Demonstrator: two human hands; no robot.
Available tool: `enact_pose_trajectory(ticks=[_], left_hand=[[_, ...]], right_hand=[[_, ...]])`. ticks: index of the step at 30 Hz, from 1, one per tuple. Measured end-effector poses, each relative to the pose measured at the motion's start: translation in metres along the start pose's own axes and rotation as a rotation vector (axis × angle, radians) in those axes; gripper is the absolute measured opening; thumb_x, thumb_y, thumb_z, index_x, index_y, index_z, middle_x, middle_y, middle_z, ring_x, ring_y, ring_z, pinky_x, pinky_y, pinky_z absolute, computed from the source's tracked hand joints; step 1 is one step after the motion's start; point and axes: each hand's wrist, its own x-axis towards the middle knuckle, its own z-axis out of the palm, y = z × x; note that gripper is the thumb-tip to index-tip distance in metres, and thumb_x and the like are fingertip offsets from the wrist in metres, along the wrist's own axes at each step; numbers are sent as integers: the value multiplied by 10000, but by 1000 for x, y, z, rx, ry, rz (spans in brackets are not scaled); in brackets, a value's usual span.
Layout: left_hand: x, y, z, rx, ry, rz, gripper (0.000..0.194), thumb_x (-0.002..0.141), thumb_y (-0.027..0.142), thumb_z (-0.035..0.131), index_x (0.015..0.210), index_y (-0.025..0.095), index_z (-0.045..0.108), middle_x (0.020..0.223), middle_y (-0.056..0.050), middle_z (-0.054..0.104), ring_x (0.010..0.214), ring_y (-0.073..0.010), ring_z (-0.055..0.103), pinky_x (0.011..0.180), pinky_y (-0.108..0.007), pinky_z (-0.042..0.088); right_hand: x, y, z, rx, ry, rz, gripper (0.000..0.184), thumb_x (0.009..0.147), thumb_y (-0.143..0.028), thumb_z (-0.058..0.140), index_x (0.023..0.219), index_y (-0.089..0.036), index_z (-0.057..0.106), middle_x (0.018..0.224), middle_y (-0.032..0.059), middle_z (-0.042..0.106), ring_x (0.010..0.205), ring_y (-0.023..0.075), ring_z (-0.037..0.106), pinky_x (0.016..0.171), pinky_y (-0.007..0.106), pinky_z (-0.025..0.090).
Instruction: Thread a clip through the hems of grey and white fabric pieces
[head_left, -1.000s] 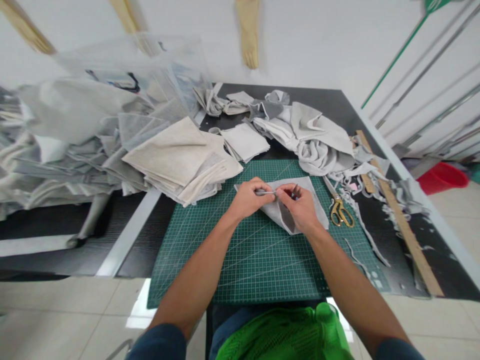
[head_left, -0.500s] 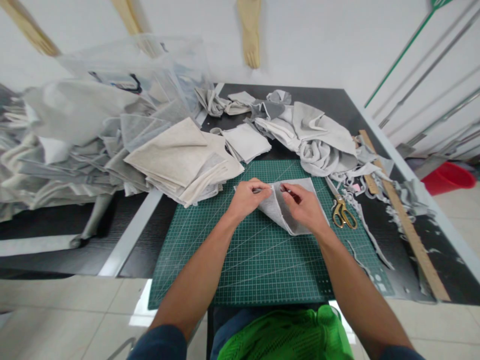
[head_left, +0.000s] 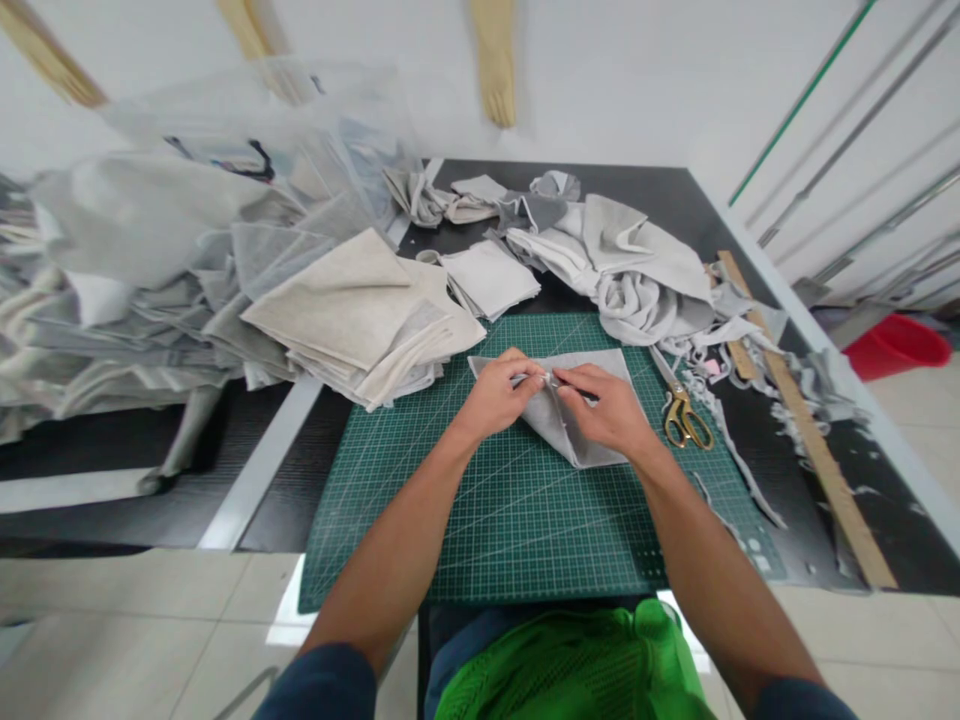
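The grey fabric piece [head_left: 549,422] sits on the far half of the green cutting mat [head_left: 540,530]. Its middle is pinched up, with a fold running toward the near edge; the outer corners spread to either side.

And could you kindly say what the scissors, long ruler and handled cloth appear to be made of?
Scissors: likely metal blades, silvery; gold-coloured handles, shiny, possibly metal or coated plastic. Long ruler: probably wood or bamboo, given its dull tan face. Handled cloth: matte grey fabric, perhaps felted, folding softly.
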Motion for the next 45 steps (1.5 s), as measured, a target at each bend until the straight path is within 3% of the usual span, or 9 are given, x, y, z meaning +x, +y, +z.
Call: enact_pose_trajectory(ticks=[8,32,45], left_hand=[[-1,2,2,36,-62,47,127,919,212,616,896,194,739,899,-32,645,892,-178,626,855,-337,502],[-2,5,3,-15,-62,13,116,897,214,635,871,191,745,888,-34,648,884,-177,624,858,-337,494],[-1,6,3,-10,-54,-15,118,884,202,628,845,196,740,876,-30,650,877,-182,627,856,-346,494]], right_hand=[[0,-3,0,62,-30,9,267,985,-301,598,1169,-230,778,1069,81,788,968,233,725,869,377,573],[0,-2,7,189,23,106,206,955,-334,641,1027,-275,825,1001,52,798,912,226,720,834,385,566],[1,-2,6,200,0,107,210,952,-343,648,1058,-276,816,1013,49,796,923,232,718,849,394,569]])
